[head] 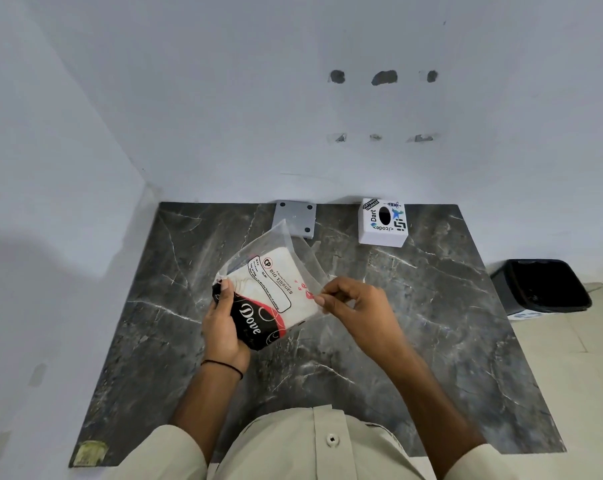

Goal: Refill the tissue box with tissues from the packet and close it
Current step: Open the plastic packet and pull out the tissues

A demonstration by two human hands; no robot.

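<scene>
I hold a clear plastic tissue packet [275, 289] above the dark marble table [431, 323]; it has a black and red printed end and white tissues inside. My left hand [223, 323] grips the packet's printed end from the left. My right hand [352, 306] pinches the packet's loose clear plastic edge on the right side. The white cube tissue box [383, 221], with stickers and a dark oval slot on top, stands at the table's far edge by the wall, apart from both hands.
A grey metal bracket plate [294, 216] lies at the back of the table, just behind the packet. A black bin [539, 285] stands on the floor to the right. White walls close in at the back and left.
</scene>
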